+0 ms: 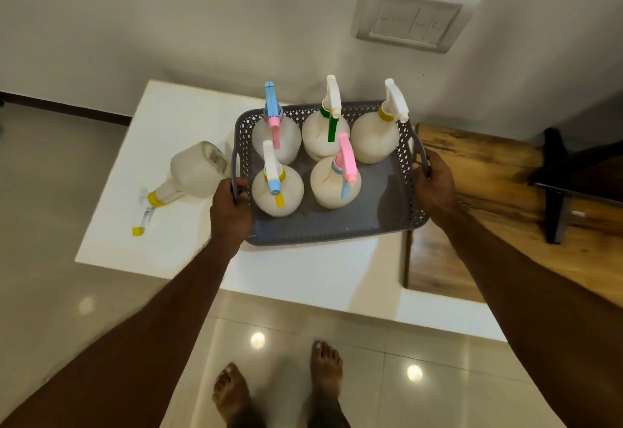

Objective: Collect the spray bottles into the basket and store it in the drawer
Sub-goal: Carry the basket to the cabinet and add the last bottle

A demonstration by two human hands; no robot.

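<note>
On the white table (303, 272), toward its far right corner, sits the grey basket (323, 229) with five spray bottles (332, 138) upright inside. The left hand (231, 208) and right hand (433, 188) each grip a side handle. A sixth bottle (192, 175) lies tipped just beside the basket's left edge.

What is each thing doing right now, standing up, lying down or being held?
Grey basket: on the white table, held by both handles.
Five spray bottles: upright inside the basket.
Sixth spray bottle: lying on its side outside the basket.
Left hand: grips left handle.
Right hand: grips right handle.
</note>
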